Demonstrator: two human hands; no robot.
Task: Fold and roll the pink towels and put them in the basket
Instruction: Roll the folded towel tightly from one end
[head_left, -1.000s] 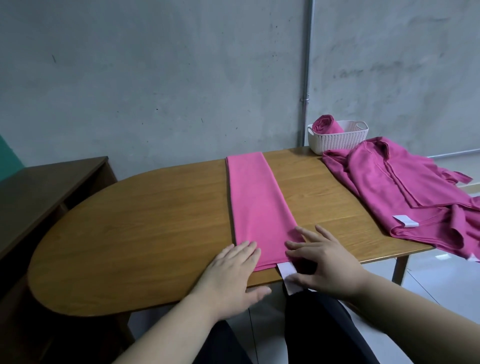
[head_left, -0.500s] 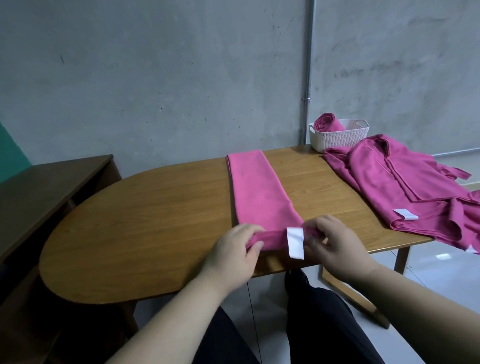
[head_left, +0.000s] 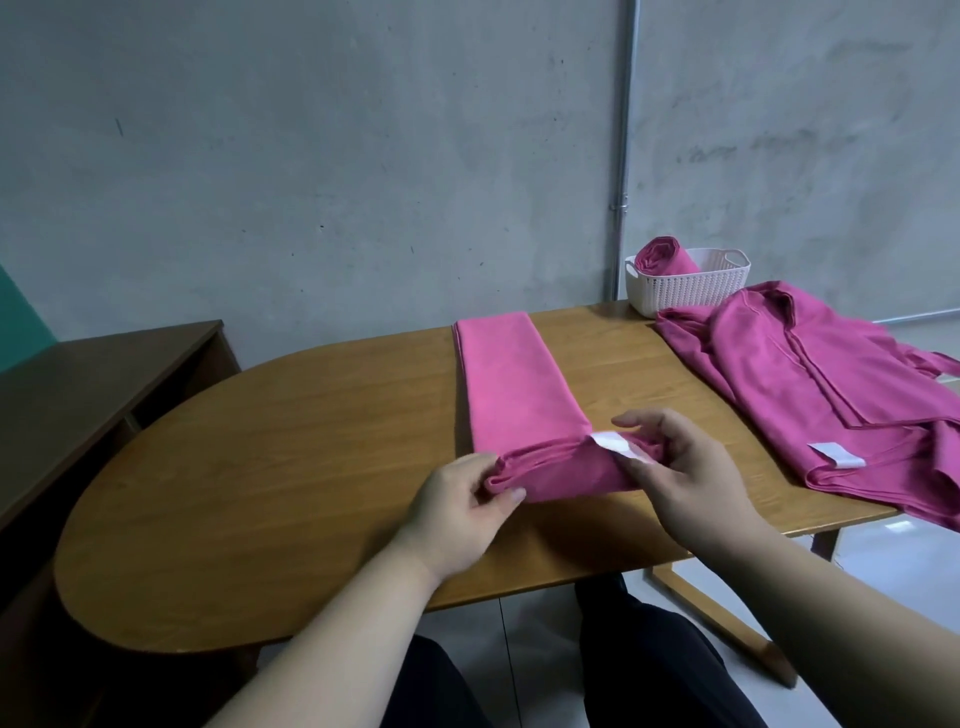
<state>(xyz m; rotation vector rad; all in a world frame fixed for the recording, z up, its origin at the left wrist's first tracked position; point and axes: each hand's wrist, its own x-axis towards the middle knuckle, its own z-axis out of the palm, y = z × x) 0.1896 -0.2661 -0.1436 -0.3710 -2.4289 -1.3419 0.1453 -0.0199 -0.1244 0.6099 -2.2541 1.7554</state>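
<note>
- An oval wooden table (head_left: 291, 467) fills the view, and two bare forearms reach over its near edge.
- A pink towel (head_left: 511, 384), folded into a long strip, lies flat on the table, running from the far edge toward the person.
- The strip's near end is turned up into a low roll (head_left: 566, 470), which lies crosswise on the wood between the two grips.
- The left grip (head_left: 457, 512) pinches the roll's left end, with the fingers curled over the top and the thumb on the near side.
- The right grip (head_left: 685, 467) is closed on the roll's right end, with the fingers bent over the far side and the thumb on the near side.
- A white label (head_left: 618, 446) sticks out of the roll just beside the right grip's fingertips.
- A white basket (head_left: 691, 293) stands at the table's far right corner, close to the wall (head_left: 311, 156).
- One rolled towel (head_left: 662, 254) lies in the basket, with its end poking above the left rim.
- A loose pile (head_left: 810, 384) of pink towels covers the right side of the table, reaching up to the basket's front and hanging over the right edge.
- A white tag (head_left: 836, 454) shows on the pile's near fold.
- Bare wood separates the pile from the strip.
- A dark cabinet (head_left: 78, 395) stands left of the table.
- A pipe (head_left: 621, 130) runs up the grey wall above the basket.
- Dark trousers (head_left: 649, 665) show below the table's edge.
</note>
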